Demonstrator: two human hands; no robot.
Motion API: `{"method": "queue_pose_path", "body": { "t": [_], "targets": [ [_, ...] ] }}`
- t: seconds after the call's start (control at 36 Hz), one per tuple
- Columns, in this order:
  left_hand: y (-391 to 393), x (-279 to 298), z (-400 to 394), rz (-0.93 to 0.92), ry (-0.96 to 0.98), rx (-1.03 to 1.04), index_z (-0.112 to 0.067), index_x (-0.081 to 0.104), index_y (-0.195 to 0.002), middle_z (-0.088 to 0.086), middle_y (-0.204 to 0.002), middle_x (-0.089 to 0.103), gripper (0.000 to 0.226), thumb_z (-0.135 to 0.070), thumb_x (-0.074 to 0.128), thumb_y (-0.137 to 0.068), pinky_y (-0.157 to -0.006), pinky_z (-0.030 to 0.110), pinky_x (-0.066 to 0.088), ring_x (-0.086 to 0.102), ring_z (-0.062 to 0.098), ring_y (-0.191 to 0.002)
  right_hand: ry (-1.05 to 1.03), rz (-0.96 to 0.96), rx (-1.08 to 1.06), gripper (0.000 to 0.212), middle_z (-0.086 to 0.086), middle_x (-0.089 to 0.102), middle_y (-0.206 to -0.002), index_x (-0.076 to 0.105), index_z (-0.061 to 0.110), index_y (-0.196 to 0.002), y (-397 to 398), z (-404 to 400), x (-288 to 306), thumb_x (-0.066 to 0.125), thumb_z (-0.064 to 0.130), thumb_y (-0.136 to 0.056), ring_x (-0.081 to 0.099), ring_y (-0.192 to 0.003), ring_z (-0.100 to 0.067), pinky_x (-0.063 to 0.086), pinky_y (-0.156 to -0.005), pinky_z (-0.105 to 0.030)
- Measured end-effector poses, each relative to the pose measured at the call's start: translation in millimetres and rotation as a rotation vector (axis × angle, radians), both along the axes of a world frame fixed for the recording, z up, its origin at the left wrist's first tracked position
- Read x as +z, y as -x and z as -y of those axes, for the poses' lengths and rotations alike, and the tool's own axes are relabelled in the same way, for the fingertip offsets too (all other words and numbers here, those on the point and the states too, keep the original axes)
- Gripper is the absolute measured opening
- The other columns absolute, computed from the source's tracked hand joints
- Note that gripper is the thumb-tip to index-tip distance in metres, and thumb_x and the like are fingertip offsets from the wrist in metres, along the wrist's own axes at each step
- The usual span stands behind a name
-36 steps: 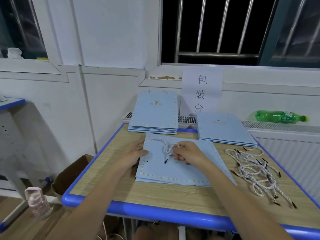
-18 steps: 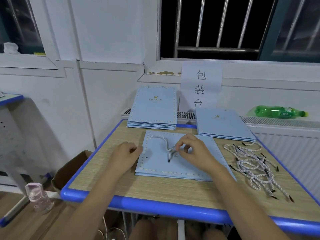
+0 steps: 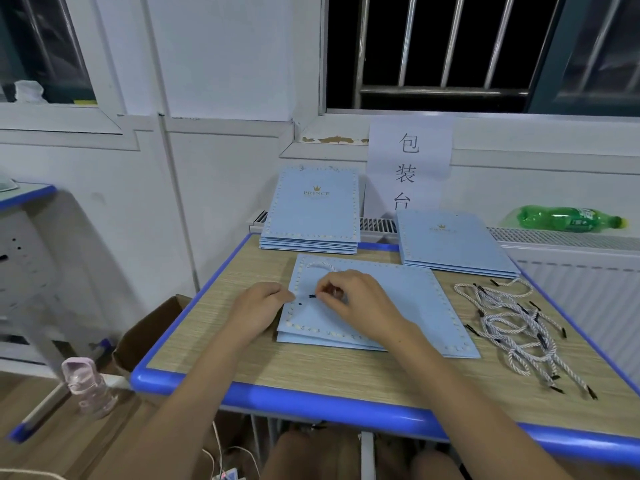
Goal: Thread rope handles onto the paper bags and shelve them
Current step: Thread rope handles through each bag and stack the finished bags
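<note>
My right hand (image 3: 349, 299) has its fingers (image 3: 327, 289) pinched on the rope handle (image 3: 320, 266), with the black tip poking out toward the small hole near the left edge of the flat paper bag (image 3: 398, 306). The white cord loops from under that hand toward the bag's far left corner. My left hand (image 3: 259, 306) lies at the bag's left edge, fingers curled at the border; I cannot tell whether they pinch the paper or only press on it. The bag lies flat on top of a few more like it, in the middle of the bench (image 3: 242, 358).

Beyond it, a stack of blue bags (image 3: 311, 209) sits at the far edge, part of it over the radiator grille, and a second stack (image 3: 450, 240) lies to its right. A heap of loose rope handles (image 3: 519, 323) lies right of the bag, apart from it. A paper sign (image 3: 410, 161) hangs on the wall, and a green bottle (image 3: 568, 219) lies on the radiator.
</note>
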State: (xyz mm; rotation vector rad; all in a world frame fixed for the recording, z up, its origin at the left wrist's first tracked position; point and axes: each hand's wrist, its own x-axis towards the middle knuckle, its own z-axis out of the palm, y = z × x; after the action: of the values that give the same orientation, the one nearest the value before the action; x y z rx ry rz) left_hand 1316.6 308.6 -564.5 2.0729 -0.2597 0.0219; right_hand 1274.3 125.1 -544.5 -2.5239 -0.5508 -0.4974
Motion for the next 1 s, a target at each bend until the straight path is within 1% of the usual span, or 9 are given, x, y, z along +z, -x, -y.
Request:
{"method": "queue_pose_path", "body": {
  "t": [0.11,0.33,0.39,0.56,0.64,0.72,0.81,0.89,1.0],
  "targets": [
    [-1,0,0,-0.002,0.021,-0.002,-0.024,0.029,-0.047,-0.001,-0.054,0.031,0.050,-0.017,0.059,-0.086,-0.061,0.032,0.021,0.030,0.018,-0.056,0.088,0.057,0.009,0.018,0.001,0.065,-0.093,0.069,0.016,-0.103,-8,-10,2,0.055,0.021,-0.095,0.044,-0.084,-0.006,0.031,-0.073,-0.019],
    [0,-1,2,-0.016,0.045,-0.007,-0.026,0.035,-0.036,-0.010,-0.046,0.029,0.053,-0.022,0.059,-0.083,-0.062,0.032,0.023,0.030,0.015,-0.054,0.163,0.106,0.065,0.021,-0.002,0.067,-0.099,0.070,0.014,-0.105,-9,-17,4,0.052,0.018,-0.096,0.051,-0.095,-0.015,0.026,-0.075,-0.014],
    [0,0,2,-0.012,0.048,-0.005,-0.026,0.038,-0.035,-0.010,-0.044,0.030,0.055,-0.020,0.058,-0.085,-0.061,0.032,0.024,0.031,0.015,-0.054,0.185,0.119,0.083,0.020,-0.003,0.066,-0.100,0.070,0.012,-0.105,-9,-18,4,0.052,0.015,-0.096,0.052,-0.097,-0.018,0.031,-0.079,-0.016],
    [4,6,1,-0.020,0.089,-0.051,-0.024,0.042,-0.036,-0.009,-0.044,0.036,0.033,-0.034,0.051,-0.066,-0.061,0.032,0.025,0.035,0.016,-0.057,0.148,0.084,0.116,0.019,-0.002,0.067,-0.101,0.069,0.012,-0.103,-8,-23,-1,0.053,0.011,-0.093,0.054,-0.097,-0.016,0.033,-0.084,-0.016],
    [-1,6,3,-0.098,0.217,0.001,-0.021,0.045,-0.046,-0.009,-0.046,0.042,0.037,-0.021,0.053,-0.082,-0.057,0.029,0.027,0.039,0.013,-0.052,-0.034,0.013,0.042,0.014,0.002,0.067,-0.095,0.065,0.016,-0.103,-6,-20,-3,0.060,0.016,-0.090,0.058,-0.090,-0.011,0.046,-0.081,-0.022],
    [-8,9,3,-0.177,0.263,0.080,-0.013,0.056,-0.061,-0.005,-0.054,0.052,0.029,-0.006,0.049,-0.088,-0.052,0.025,0.034,0.046,0.014,-0.057,-0.178,0.027,0.022,0.012,0.006,0.069,-0.092,0.067,0.015,-0.100,-4,-16,-7,0.062,0.014,-0.089,0.063,-0.088,-0.007,0.050,-0.081,-0.021],
    [-3,13,3,-0.091,0.287,-0.064,-0.011,0.064,-0.073,-0.009,-0.060,0.063,0.030,0.004,0.043,-0.088,-0.051,0.013,0.040,0.056,0.003,-0.059,-0.220,0.070,0.007,0.014,0.001,0.072,-0.097,0.068,0.012,-0.101,-1,-14,-11,0.060,0.010,-0.090,0.067,-0.091,-0.011,0.053,-0.082,-0.025],
    [2,13,2,-0.079,0.318,-0.189,-0.012,0.068,-0.079,-0.009,-0.062,0.067,0.030,0.002,0.045,-0.092,-0.051,0.008,0.040,0.059,0.000,-0.055,-0.210,0.106,-0.011,0.014,-0.001,0.072,-0.095,0.067,0.012,-0.102,-1,-14,-13,0.060,0.011,-0.090,0.067,-0.091,-0.015,0.053,-0.078,-0.029],
    [3,9,0,-0.065,0.226,-0.285,-0.031,0.076,-0.077,-0.011,-0.078,0.074,0.042,-0.005,0.049,-0.095,-0.065,0.012,0.049,0.067,0.000,-0.073,-0.158,0.130,-0.013,0.015,-0.001,0.072,-0.096,0.066,0.012,-0.105,-1,-14,-17,0.058,0.012,-0.092,0.065,-0.093,-0.015,0.050,-0.078,-0.024]
  ]
}}
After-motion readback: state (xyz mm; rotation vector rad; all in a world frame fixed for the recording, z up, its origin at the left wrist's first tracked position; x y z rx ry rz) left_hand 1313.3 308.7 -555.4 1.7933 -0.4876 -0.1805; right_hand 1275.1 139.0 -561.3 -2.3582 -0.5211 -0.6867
